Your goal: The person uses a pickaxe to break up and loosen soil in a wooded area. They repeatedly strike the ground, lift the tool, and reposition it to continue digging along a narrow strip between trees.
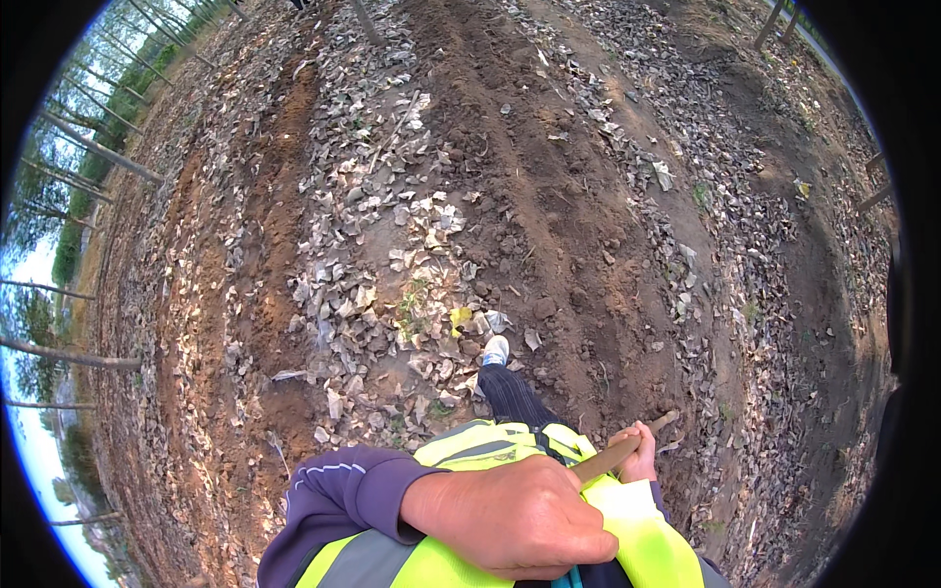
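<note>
A wooden pole (606, 457), probably a tool's handle, slants across the front of my yellow reflective vest (478, 448). My left hand (518, 514), large at the bottom centre, is closed around it near my chest. Farther along to the right, my right hand (638, 452) grips the same pole, its fingers wrapped around it. The pole's blunt tip sticks out past my right hand over the soil. Whatever the other end bears is hidden. One shoe (495, 350) rests on dry leaves at the edge of the loosened soil (544, 257).
Furrows of turned brown soil run away from me between strips of dry leaves (353, 242). Another reddish furrow (283, 257) lies to the left. Thin tree trunks (103, 151) stand along the left rim, with more at the top and right.
</note>
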A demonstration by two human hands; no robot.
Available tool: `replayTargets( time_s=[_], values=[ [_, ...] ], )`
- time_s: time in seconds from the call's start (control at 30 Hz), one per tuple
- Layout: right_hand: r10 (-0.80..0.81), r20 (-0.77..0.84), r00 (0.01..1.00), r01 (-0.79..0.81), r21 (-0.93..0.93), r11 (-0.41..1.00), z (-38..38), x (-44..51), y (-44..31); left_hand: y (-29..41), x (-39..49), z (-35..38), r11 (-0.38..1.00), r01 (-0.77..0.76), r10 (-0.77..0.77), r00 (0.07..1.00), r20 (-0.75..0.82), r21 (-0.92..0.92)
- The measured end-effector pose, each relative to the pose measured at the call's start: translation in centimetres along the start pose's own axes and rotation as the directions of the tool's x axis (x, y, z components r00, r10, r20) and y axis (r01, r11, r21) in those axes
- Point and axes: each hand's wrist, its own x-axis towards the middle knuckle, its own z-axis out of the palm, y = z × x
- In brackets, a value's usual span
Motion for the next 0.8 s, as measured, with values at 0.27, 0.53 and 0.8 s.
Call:
replayTargets(
  time_s=[0.27,0.53,0.8],
  values=[
    [-0.124,-0.023,0.992,0.125,0.058,0.990,3.2,4.5,1.0,-4.7,1.3,-7.1,0.989,0.138,-0.141,0.989,0.043,0.060],
    [-0.185,-0.011,0.983,0.185,0.107,0.977,6.3,10.1,3.8,-10.3,-2.1,-12.9,0.883,0.321,-0.300,0.947,-0.116,0.341],
    [-0.300,-0.049,0.953,0.304,0.122,0.945,8.7,14.6,9.5,-13.6,-8.3,-18.0,0.722,0.305,-0.453,0.887,0.090,0.621]
  ],
)
